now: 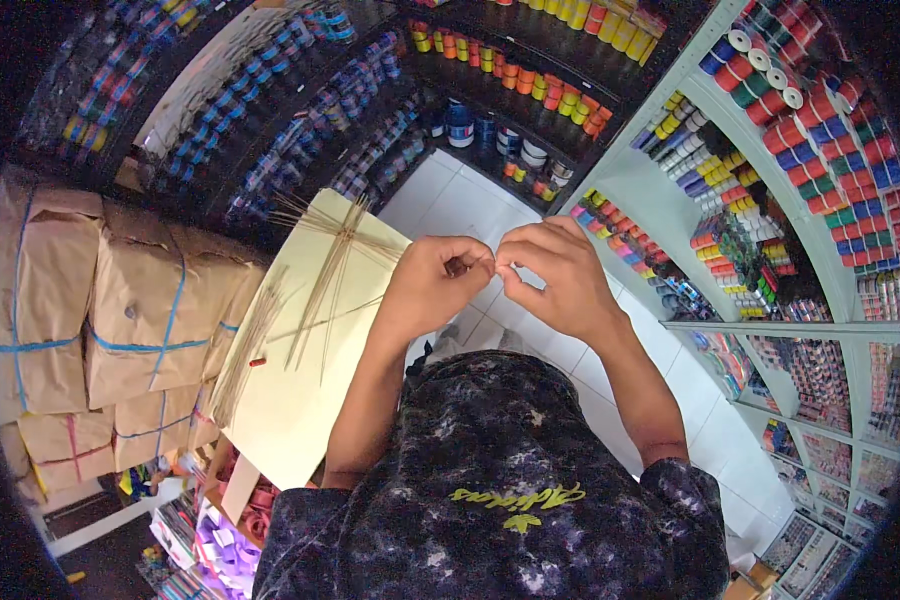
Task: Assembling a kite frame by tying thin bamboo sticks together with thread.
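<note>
In front of my chest, my left hand [432,287] and my right hand [562,272] meet at the fingertips. Thumb and forefinger are pinched together on each. Whatever lies between them, if anything, is too fine to make out. Left of my hands is a pale yellow board [315,420]. Thin brown sticks or strands [332,265] lie crossed on its far part, some jutting past its edge. Another bundle of thin strands [242,365] runs along the board's left side, with a small red piece [258,362] beside it.
Brown paper parcels [145,300] tied with cord are stacked at the left. Dark shelves [510,70] of coloured spools and cans stand at the back. A pale rack [770,325] of spools lines the right. Purple ribbon [225,545] lies at lower left, above the white tiled floor [450,200].
</note>
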The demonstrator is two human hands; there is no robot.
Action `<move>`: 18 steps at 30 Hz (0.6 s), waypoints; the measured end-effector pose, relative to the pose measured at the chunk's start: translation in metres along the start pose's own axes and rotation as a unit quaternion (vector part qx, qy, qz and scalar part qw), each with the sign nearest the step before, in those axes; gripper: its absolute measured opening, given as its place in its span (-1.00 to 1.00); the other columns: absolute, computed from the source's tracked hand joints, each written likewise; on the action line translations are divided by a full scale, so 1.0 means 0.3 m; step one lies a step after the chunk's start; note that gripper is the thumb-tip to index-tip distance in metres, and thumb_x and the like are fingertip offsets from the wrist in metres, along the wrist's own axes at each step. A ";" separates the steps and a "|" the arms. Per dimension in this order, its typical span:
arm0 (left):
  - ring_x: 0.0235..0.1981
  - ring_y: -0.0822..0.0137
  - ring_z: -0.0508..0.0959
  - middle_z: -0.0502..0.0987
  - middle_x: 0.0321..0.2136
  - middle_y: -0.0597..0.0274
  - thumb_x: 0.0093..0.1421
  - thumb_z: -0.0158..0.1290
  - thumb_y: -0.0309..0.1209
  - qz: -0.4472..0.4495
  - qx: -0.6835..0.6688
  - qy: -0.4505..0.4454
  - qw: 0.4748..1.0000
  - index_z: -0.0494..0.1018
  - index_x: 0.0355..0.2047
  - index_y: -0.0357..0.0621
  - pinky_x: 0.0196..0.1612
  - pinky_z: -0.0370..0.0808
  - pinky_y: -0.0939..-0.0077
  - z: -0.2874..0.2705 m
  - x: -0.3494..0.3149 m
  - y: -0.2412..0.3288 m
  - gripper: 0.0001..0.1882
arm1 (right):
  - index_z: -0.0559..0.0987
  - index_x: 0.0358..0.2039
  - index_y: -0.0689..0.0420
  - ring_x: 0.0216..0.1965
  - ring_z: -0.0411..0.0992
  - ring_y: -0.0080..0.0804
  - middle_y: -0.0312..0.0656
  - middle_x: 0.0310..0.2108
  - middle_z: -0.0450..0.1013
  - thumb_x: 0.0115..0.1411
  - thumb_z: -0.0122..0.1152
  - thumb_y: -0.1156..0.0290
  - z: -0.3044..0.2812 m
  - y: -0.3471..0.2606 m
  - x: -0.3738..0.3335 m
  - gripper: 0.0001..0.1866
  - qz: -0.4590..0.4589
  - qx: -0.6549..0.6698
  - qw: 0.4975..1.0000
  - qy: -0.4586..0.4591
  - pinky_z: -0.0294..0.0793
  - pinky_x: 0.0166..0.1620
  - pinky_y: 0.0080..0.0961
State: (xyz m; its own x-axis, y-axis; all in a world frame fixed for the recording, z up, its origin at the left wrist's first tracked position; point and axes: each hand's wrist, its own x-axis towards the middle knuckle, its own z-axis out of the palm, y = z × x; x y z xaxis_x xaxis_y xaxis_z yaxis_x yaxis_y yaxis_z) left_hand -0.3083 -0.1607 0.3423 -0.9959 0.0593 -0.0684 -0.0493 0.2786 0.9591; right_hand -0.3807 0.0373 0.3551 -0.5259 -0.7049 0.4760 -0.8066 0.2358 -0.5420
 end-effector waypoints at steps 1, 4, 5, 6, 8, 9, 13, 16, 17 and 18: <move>-0.51 0.70 0.37 0.54 -0.52 0.48 0.23 0.14 -0.52 0.006 -0.020 0.024 0.999 0.61 -0.35 -0.31 -0.46 0.31 0.69 0.008 0.001 -0.013 -0.90 | 0.59 -0.37 0.09 -0.21 0.50 -0.22 -0.27 -0.27 0.54 0.05 0.30 0.43 0.006 -0.002 -0.002 -0.89 0.005 -0.010 1.000 0.004 0.38 -0.01 -0.29; -0.50 0.70 0.38 0.55 -0.50 0.47 0.24 0.13 -0.52 0.012 -0.065 0.063 0.996 0.61 -0.35 -0.30 -0.45 0.32 0.70 0.014 -0.004 -0.008 -0.91 | 0.61 -0.34 0.08 -0.21 0.51 -0.23 -0.28 -0.27 0.55 0.05 0.31 0.43 0.023 -0.001 -0.010 -0.87 0.017 -0.013 0.999 0.026 0.38 -0.02 -0.29; -0.50 0.70 0.38 0.56 -0.49 0.48 0.24 0.13 -0.53 0.012 -0.091 0.078 0.993 0.61 -0.34 -0.29 -0.44 0.32 0.70 0.014 -0.008 -0.002 -0.91 | 0.62 -0.33 0.08 -0.21 0.52 -0.24 -0.28 -0.26 0.55 0.04 0.32 0.43 0.028 0.000 -0.014 -0.85 0.023 -0.005 0.999 0.044 0.39 -0.02 -0.30; -0.50 0.70 0.38 0.56 -0.49 0.48 0.24 0.13 -0.53 0.011 -0.091 0.078 0.993 0.61 -0.34 -0.29 -0.44 0.32 0.70 0.013 -0.008 -0.002 -0.91 | 0.62 -0.33 0.08 -0.21 0.52 -0.24 -0.28 -0.26 0.55 0.04 0.32 0.43 0.033 0.005 -0.018 -0.85 0.024 -0.005 0.999 0.044 0.39 -0.02 -0.30; -0.47 0.70 0.39 0.56 -0.45 0.48 0.25 0.13 -0.55 -0.005 -0.144 0.054 0.988 0.61 -0.32 -0.28 -0.41 0.32 0.72 0.009 -0.008 -0.003 -0.92 | 0.63 -0.33 0.09 -0.21 0.53 -0.25 -0.26 -0.26 0.57 0.03 0.34 0.44 0.038 0.013 -0.024 -0.85 0.041 0.032 0.997 0.052 0.40 -0.03 -0.30; -0.47 0.70 0.39 0.56 -0.45 0.48 0.25 0.13 -0.55 -0.006 -0.144 0.054 0.988 0.61 -0.32 -0.28 -0.41 0.32 0.72 0.006 -0.009 0.001 -0.92 | 0.63 -0.33 0.09 -0.21 0.53 -0.25 -0.26 -0.26 0.57 0.03 0.34 0.44 0.039 0.015 -0.026 -0.85 0.042 0.033 0.997 0.052 0.40 -0.03 -0.30; -0.42 0.69 0.41 0.57 -0.42 0.46 0.24 0.15 -0.55 -0.014 -0.189 0.026 0.982 0.61 -0.31 -0.29 -0.35 0.33 0.72 -0.004 -0.007 0.007 -0.93 | 0.65 -0.34 0.11 -0.21 0.53 -0.24 -0.24 -0.28 0.58 0.02 0.35 0.45 0.049 0.025 -0.029 -0.85 0.051 0.077 0.994 0.054 0.43 -0.06 -0.31; -0.39 0.68 0.43 0.58 -0.40 0.44 0.23 0.16 -0.56 -0.013 -0.190 0.025 0.981 0.61 -0.30 -0.29 -0.32 0.35 0.72 -0.008 -0.006 0.008 -0.93 | 0.66 -0.34 0.12 -0.22 0.53 -0.24 -0.24 -0.28 0.58 0.02 0.35 0.45 0.051 0.028 -0.028 -0.85 0.047 0.084 0.994 0.057 0.44 -0.08 -0.32; -0.38 0.68 0.44 0.58 -0.40 0.43 0.23 0.16 -0.56 -0.016 -0.186 0.029 0.982 0.61 -0.30 -0.29 -0.30 0.36 0.72 -0.010 -0.006 0.008 -0.93 | 0.66 -0.34 0.12 -0.23 0.53 -0.24 -0.23 -0.28 0.58 0.02 0.36 0.45 0.051 0.028 -0.028 -0.84 0.046 0.085 0.994 0.055 0.45 -0.09 -0.33; -0.38 0.68 0.44 0.58 -0.40 0.43 0.23 0.16 -0.56 -0.016 -0.186 0.029 0.982 0.61 -0.30 -0.29 -0.30 0.36 0.72 -0.010 -0.005 0.006 -0.93 | 0.66 -0.34 0.12 -0.23 0.53 -0.24 -0.23 -0.28 0.58 0.02 0.36 0.45 0.053 0.028 -0.028 -0.84 0.045 0.085 0.994 0.054 0.45 -0.09 -0.33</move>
State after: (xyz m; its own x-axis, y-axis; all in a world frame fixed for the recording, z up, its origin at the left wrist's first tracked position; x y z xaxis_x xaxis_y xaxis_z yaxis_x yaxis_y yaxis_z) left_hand -0.3072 -0.1632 0.3449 -0.9955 -0.0017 -0.0947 -0.0941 -0.0900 0.9915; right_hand -0.3787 0.0346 0.3354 -0.6275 -0.6073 0.4872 -0.7025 0.1717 -0.6907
